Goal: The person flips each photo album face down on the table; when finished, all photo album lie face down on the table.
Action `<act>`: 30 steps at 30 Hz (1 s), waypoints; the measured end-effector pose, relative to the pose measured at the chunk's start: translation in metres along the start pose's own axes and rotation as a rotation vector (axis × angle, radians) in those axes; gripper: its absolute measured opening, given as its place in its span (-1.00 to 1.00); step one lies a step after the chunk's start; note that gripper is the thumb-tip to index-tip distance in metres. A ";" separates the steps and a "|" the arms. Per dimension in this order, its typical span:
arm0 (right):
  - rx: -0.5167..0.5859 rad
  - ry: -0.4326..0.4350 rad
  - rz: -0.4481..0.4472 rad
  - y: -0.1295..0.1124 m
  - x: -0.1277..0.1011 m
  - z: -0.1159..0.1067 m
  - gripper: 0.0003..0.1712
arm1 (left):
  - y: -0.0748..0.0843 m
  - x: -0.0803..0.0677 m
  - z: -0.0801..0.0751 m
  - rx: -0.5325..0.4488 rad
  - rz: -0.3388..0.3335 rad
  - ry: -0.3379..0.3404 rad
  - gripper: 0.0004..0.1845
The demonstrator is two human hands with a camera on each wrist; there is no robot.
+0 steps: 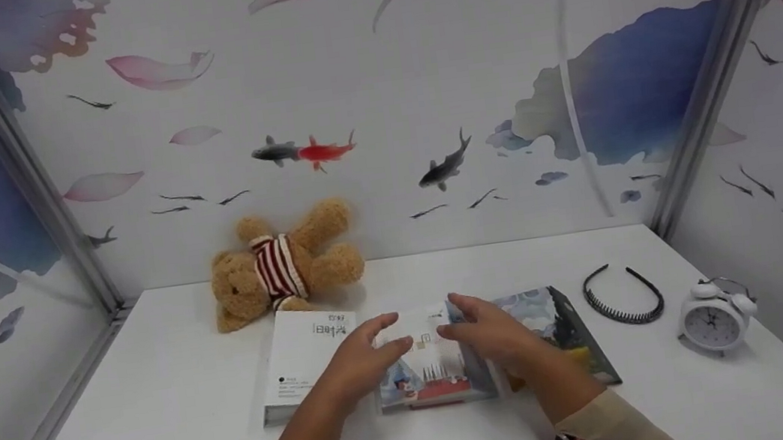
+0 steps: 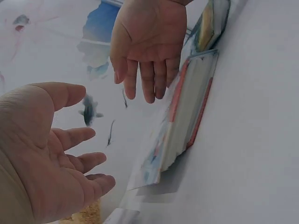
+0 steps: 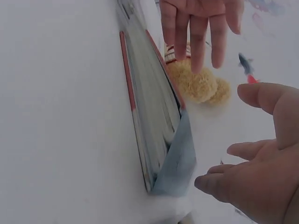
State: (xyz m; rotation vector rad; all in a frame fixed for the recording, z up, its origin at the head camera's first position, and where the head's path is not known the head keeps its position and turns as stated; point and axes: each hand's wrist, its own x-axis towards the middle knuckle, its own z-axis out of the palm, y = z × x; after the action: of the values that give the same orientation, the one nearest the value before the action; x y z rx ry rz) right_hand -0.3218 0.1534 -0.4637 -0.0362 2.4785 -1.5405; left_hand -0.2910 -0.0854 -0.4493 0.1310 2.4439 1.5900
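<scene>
A thick book [image 1: 433,373] with a pale, red and blue illustrated cover lies on the table between two others. My left hand [image 1: 362,356] hovers over its left side, fingers extended and apart from it. Above its right side is my right hand [image 1: 493,328], palm facing the left one. In the left wrist view the book's page block [image 2: 184,112] shows below both hands, and nothing is between the fingers. The right wrist view shows the book's blue-grey cover flap [image 3: 175,161] slightly lifted, near the right fingertips; contact there I cannot tell.
A white book [image 1: 305,368] lies to the left, a dark illustrated book [image 1: 572,325] to the right. Behind is a teddy bear [image 1: 280,265] on its side. Farther right are a black headband [image 1: 627,314] and a white alarm clock [image 1: 713,320]. Printed panels [image 1: 374,86] enclose the table.
</scene>
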 end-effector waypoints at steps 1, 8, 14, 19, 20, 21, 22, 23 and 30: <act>0.005 -0.002 -0.021 -0.004 -0.001 0.003 -0.06 | 0.001 -0.001 -0.003 -0.011 0.007 0.016 -0.35; 0.123 -0.078 -0.183 -0.025 -0.002 0.030 -0.08 | -0.006 -0.008 -0.020 -0.054 0.036 0.156 -0.44; 0.236 -0.170 -0.201 -0.041 0.006 0.058 -0.19 | -0.018 -0.019 -0.053 -0.046 -0.016 0.277 -0.47; 0.287 -0.186 -0.137 -0.052 0.013 0.077 -0.22 | -0.031 -0.029 -0.082 0.006 -0.043 0.305 -0.43; 0.286 -0.185 -0.123 -0.054 0.014 0.081 -0.21 | -0.034 -0.030 -0.087 0.019 -0.051 0.307 -0.42; 0.283 -0.182 -0.107 -0.056 0.015 0.085 -0.21 | -0.037 -0.032 -0.091 0.033 -0.060 0.307 -0.41; 0.282 -0.180 -0.094 -0.057 0.015 0.089 -0.22 | -0.040 -0.033 -0.095 0.044 -0.074 0.308 -0.40; 0.275 -0.176 -0.076 -0.059 0.016 0.092 -0.22 | -0.042 -0.033 -0.098 0.051 -0.084 0.310 -0.39; 0.276 -0.168 -0.019 -0.061 0.017 0.111 -0.17 | -0.058 -0.029 -0.114 0.024 -0.139 0.320 -0.31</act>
State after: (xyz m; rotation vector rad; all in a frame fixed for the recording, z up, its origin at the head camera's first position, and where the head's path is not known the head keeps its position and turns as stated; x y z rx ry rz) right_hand -0.3224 0.0261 -0.4598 -0.1380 2.1260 -1.7937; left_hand -0.2863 -0.2167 -0.4541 -0.3073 2.6365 1.6270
